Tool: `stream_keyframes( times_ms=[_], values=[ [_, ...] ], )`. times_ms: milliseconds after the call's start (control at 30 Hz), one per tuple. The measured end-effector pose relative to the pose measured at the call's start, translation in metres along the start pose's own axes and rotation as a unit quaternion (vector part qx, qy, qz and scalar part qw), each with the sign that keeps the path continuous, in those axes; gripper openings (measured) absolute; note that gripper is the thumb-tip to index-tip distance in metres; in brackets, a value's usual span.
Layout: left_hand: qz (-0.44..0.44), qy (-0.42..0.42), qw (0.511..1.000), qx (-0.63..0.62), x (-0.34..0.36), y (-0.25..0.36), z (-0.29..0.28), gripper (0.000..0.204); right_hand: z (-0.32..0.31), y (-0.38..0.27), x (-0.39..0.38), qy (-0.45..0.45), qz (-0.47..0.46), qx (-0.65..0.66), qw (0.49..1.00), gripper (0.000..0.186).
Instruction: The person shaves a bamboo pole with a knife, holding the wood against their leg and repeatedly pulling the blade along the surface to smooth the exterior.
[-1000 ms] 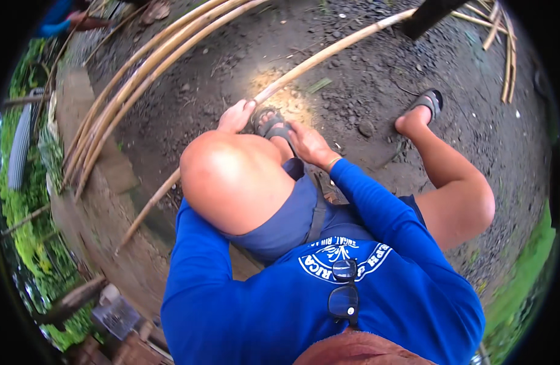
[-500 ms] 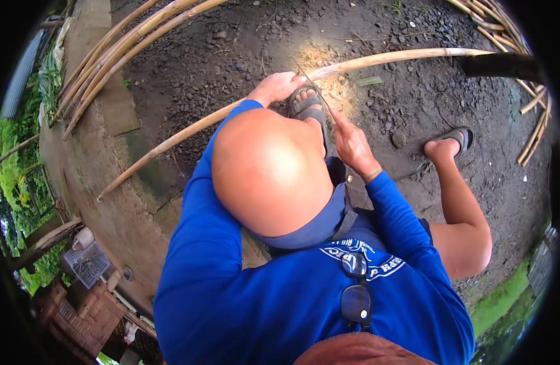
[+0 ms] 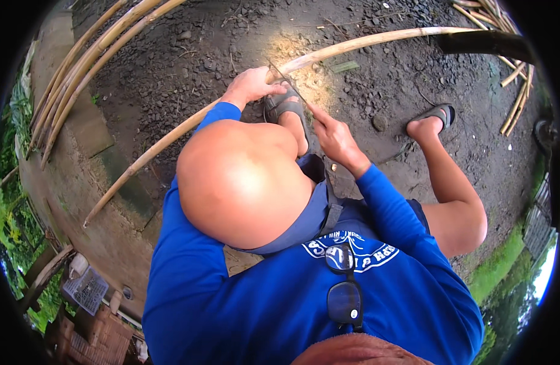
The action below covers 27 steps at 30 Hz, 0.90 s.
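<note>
A long pale bamboo pole [image 3: 353, 45] runs across in front of me, from lower left to upper right. Around it, beside my sandalled foot [image 3: 291, 108], my left hand [image 3: 251, 86] is closed. My right hand [image 3: 338, 137] grips a long-bladed knife [image 3: 294, 87], its dark blade seen nearly edge-on. The blade crosses the pole just right of my left hand; I cannot tell how deep it sits, if it cuts in at all. The right hand's fingers hide the handle.
Several bamboo poles [image 3: 88, 67] lie at the upper left over a concrete edge. More cut poles [image 3: 514, 109] are at the far right. A dark bar [image 3: 484, 44] covers the pole's right end. My other foot [image 3: 429, 121] rests on gravelly soil [image 3: 383, 164]. A plastic crate [image 3: 85, 289] stands lower left.
The whole view has shifted, so the pole, hands and feet appear further left and a little higher. Both hands keep their grips, with the blade still across the pole.
</note>
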<state>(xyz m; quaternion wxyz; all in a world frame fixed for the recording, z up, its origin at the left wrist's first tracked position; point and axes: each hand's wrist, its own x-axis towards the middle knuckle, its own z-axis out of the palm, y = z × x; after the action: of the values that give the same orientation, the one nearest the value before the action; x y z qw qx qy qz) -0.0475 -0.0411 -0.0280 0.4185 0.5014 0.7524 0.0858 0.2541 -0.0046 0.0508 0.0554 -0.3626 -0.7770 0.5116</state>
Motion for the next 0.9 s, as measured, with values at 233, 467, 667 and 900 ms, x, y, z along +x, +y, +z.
stream_keyframes(
  times_ms=[233,467,667,900],
  values=[
    [-0.073,-0.03,0.997,-0.004,0.006,-0.007,0.005,0.048,0.045,0.002,0.075,0.007,-0.076,-0.053,0.996,0.052],
    [0.029,0.016,0.995,-0.089,0.008,-0.009,0.0,0.059,0.021,0.016,0.028,0.024,-0.02,-0.028,0.999,0.052],
    [0.023,-0.006,0.996,-0.091,0.013,-0.019,0.001,0.066,0.03,0.013,0.044,0.019,-0.043,0.004,0.999,0.05],
    [0.028,-0.014,0.997,-0.066,0.004,-0.015,-0.002,0.075,-0.005,-0.008,0.0,-0.066,0.085,0.01,0.994,0.051]
  ],
)
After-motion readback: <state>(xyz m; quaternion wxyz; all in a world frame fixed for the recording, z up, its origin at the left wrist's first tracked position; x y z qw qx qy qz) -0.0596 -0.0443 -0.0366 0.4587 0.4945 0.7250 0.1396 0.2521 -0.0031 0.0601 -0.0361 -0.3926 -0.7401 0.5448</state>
